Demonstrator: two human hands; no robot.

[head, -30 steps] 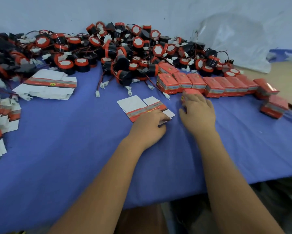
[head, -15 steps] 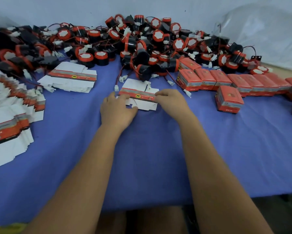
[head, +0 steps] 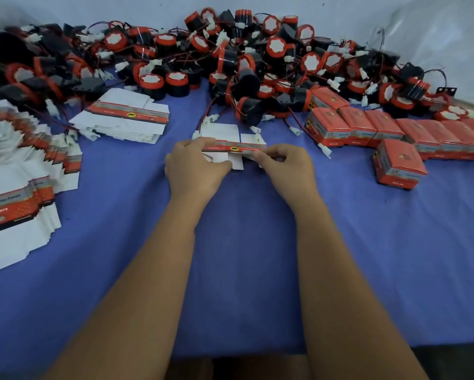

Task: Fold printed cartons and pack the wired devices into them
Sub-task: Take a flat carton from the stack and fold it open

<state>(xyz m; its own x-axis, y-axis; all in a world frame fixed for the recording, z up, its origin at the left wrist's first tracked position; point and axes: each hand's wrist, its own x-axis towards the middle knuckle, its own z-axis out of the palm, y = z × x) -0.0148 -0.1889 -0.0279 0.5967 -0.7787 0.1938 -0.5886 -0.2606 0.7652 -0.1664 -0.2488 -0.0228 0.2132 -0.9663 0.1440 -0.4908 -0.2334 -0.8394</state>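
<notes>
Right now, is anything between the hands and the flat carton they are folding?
Nothing visible. The left hand and right hand already pinch the flat carton at either end.

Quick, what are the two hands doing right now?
Left hand: holding the left end of a flat carton.
Right hand: pinching the right end of the same carton.

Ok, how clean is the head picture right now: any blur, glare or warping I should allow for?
Head view: dim, even light with no glare. The flat carton held by the left hand and right hand is fairly sharp, though its print is unreadable. The flat stacks at the left edge are smeared. Wide-angle warping bends the row of folded boxes and the table edges.
</notes>
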